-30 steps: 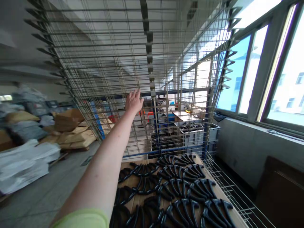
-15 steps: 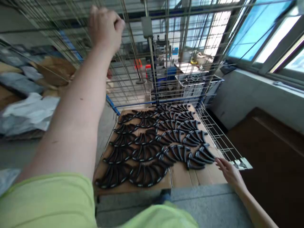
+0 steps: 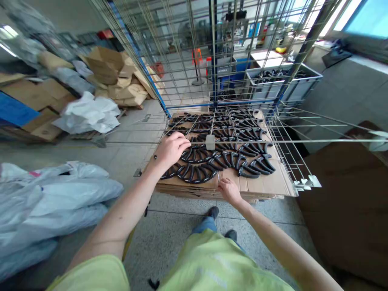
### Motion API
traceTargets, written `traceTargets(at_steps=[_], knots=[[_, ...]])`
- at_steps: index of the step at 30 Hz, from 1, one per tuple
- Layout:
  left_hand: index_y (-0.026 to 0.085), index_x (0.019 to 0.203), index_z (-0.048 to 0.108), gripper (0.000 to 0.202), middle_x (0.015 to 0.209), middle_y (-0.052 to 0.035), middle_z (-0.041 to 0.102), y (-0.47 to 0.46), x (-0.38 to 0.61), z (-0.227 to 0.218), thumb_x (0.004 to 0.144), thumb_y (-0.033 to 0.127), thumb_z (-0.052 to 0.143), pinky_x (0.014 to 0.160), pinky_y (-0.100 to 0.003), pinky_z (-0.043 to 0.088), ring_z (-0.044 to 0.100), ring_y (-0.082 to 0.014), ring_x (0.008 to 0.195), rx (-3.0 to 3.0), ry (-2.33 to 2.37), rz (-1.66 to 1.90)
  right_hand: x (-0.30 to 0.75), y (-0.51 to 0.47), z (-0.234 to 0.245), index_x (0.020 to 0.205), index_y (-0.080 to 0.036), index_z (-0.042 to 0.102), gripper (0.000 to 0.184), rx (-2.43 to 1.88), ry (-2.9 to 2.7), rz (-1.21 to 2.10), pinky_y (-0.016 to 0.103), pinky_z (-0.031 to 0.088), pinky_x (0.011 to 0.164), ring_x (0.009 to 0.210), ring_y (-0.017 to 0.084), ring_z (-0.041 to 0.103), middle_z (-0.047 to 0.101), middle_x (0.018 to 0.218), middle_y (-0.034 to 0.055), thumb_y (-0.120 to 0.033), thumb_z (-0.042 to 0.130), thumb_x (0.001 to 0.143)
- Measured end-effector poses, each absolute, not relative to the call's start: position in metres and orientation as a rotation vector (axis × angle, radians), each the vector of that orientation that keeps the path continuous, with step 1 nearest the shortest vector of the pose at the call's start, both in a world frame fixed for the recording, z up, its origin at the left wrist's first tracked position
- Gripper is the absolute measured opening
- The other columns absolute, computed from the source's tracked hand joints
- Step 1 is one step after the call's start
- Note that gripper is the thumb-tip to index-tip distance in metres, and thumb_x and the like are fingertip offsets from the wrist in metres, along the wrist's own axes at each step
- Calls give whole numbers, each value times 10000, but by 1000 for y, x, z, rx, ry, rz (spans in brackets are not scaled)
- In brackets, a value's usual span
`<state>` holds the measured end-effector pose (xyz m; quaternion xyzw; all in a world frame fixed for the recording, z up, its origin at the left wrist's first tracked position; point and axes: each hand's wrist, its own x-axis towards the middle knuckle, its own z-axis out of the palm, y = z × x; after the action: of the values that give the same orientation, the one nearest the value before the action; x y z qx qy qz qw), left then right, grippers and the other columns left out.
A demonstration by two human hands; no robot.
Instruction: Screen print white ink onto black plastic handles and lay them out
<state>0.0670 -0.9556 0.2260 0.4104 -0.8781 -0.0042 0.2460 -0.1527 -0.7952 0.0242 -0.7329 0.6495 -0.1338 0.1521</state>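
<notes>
My left hand is closed round the front wire of a hinged wire shelf, which hangs level a little above a cardboard sheet. Rows of black curved plastic parts cover that sheet. My right hand sits at the sheet's front edge with its fingers bent onto the cardboard, just below the nearest black parts. The sheet lies on a stack of more cardboard inside a tall wire rack.
A grey crate of black parts stands behind the rack. Flattened cardboard boxes and white plastic bags lie on the floor at left, with more bags close by. A brown panel is at right.
My left hand has come down from high on the rack, bringing the wire shelf down over the black parts. My right hand has slid left along the cardboard's front edge. My view has tilted downward.
</notes>
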Motion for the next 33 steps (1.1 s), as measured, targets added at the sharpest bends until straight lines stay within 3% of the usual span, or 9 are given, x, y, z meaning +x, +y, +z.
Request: traceTargets(at_steps=[5,14,20,23,26,29,33], knots=[[220,897,751,291,1057,-18,660,-932,78,160,920,393,518,745,-253,462,634,-138,833,1151,-2559,-195,-116,-831,4,801,-198,704,175,-2091,1953,-377,336,427,897,989,243,549,663,943,87,-361,663,850],[229,882,747,248,1005,-8,666,-934,83,102,916,351,534,674,-248,436,631,-140,823,1112,-2690,-359,-78,-862,-10,881,-164,674,152,-1942,2106,-442,377,446,894,948,242,575,673,934,107,-268,567,913],[225,860,758,219,922,-27,673,-937,85,79,901,309,561,736,-288,450,602,-172,854,986,-2811,-420,-86,-815,-6,1093,-167,664,229,-2074,1902,-753,419,447,1025,1141,241,555,671,1130,104,-172,506,927],[223,862,762,240,897,-52,674,-944,78,76,906,332,553,802,-338,467,579,-203,892,898,-2768,-375,-106,-768,0,1085,-201,673,258,-2074,1849,-907,413,484,1007,1155,224,564,684,1119,80,-145,472,934],[218,1096,712,307,1090,-85,661,-952,51,72,936,355,489,922,-387,471,572,-223,1019,876,-2580,-374,-135,-725,2,1044,-208,684,245,-1891,2013,-980,389,539,907,1039,213,617,708,1018,77,-161,466,943],[229,1321,569,416,1385,-112,517,-951,2,62,943,367,466,1067,-466,390,448,-273,1287,776,-2500,-388,-171,-690,2,991,-209,693,228,-1622,2259,-1040,377,552,839,930,209,644,715,955,78,-216,469,952],[198,1398,476,486,1527,-165,347,-930,-58,39,945,372,446,1108,-573,301,283,-341,1422,812,-2451,-389,-241,-644,2,953,-218,706,241,-1224,2555,-1095,362,541,804,873,213,654,717,923,76,-282,474,943]])
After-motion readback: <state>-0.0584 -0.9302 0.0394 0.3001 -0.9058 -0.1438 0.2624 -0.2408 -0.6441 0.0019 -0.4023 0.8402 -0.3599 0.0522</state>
